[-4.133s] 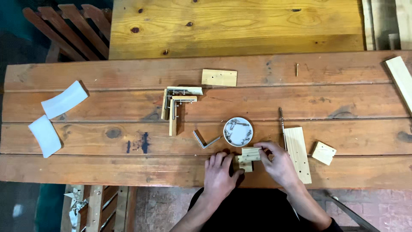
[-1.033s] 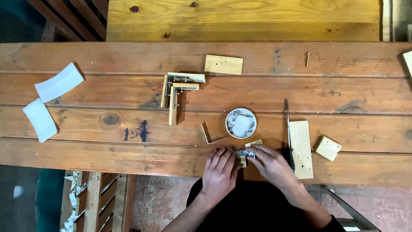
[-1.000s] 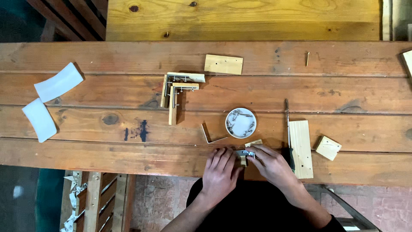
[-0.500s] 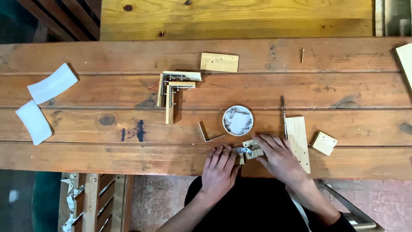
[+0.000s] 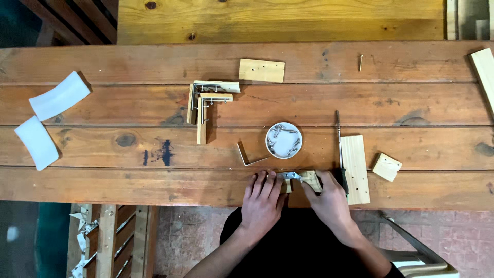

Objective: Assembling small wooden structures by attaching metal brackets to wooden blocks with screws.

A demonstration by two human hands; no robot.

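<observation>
Two hands steady the work just below the dish (image 5: 283, 140): my left hand (image 5: 262, 198) lies flat against the block (image 5: 311, 179), my right hand (image 5: 329, 198) grips it, bracket (image 5: 291, 176) on top. Fixing it seems next, and calls for aligning first.

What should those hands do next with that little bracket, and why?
Probably take a screw from the small white dish: the left hand and right hand press a metal bracket against small wooden pieces, and no screw shows in it.
</observation>
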